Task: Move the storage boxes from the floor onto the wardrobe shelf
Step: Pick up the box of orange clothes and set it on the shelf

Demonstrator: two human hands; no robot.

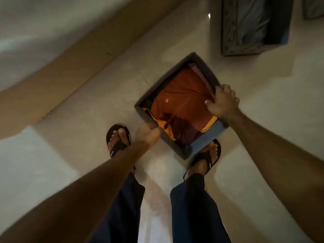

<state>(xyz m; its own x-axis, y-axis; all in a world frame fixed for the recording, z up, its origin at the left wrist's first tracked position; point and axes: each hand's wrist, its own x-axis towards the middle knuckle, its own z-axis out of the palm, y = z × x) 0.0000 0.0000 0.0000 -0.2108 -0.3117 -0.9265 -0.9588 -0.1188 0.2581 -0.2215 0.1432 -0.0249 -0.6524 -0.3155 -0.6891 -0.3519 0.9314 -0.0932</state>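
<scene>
Upper right of the frame, a second grey patterned storage box (252,27) stands on the pale tiled floor (98,95), dark folded cloth inside, well apart from the one being handled. A third box edge (313,7) just shows at the top right corner. A beige skirting strip (73,71) runs diagonally across the upper left. Two feet in black sandals (118,139) sit below centre, the right foot partly hidden under the near corner of the grey storage box (175,85), dark blue trousers (191,207) below.

Both bare arms reach down from the lower corners. Left hand (149,133) is closed around the box's lower-left rim, fingers curled over it, blurred. Right hand (222,100) grips the right rim, thumb inside, fingers wrapped outside.

Box at frame centre, tilted diamond-wise; cannot tell whether it touches the floor. Inside: folded orange cloth (182,100) with yellow trim, a checked fabric (201,76) along the right wall, something maroon at the bottom.
</scene>
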